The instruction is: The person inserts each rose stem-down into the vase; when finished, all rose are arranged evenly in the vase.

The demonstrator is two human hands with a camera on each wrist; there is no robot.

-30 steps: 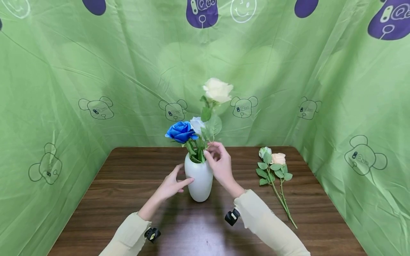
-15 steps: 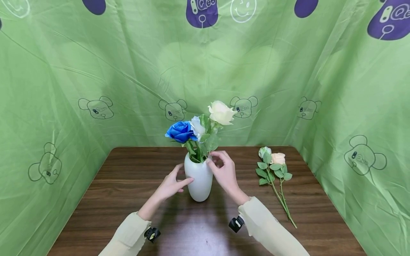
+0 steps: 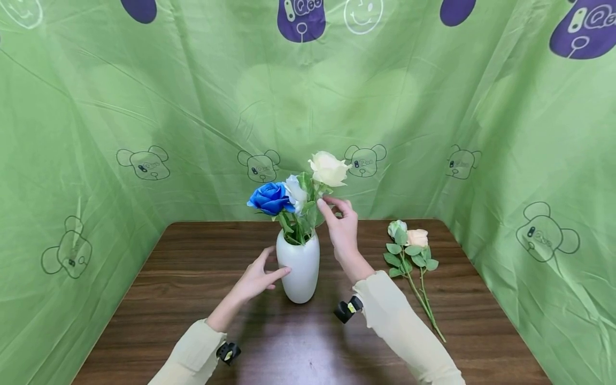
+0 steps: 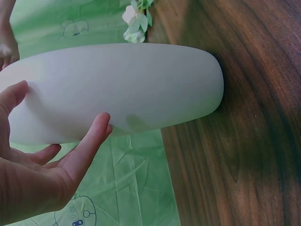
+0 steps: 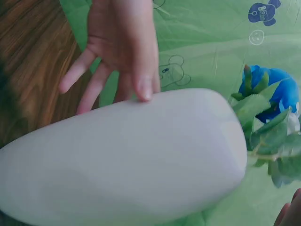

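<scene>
A white vase stands upright on the table, and my left hand holds its left side, thumb on the front and fingers around the far side. In the left wrist view, fingertips of the left hand rest against the vase. My right hand is above the rim at the right, thumb and index finger pinching the leafy stem of a cream-white rose. Beside it in the vase are a blue rose and a pale blue-white rose. The stem ends inside the vase are hidden.
On the right of the wooden table lie a peach rose and a pale green-white rose, stems toward the front. A green printed cloth encloses the back and sides.
The cream-white rose has sunk lower into the vase, then tilted slightly left. My right hand went down to the rim, then rose along the stem. My left hand stayed on the vase.
</scene>
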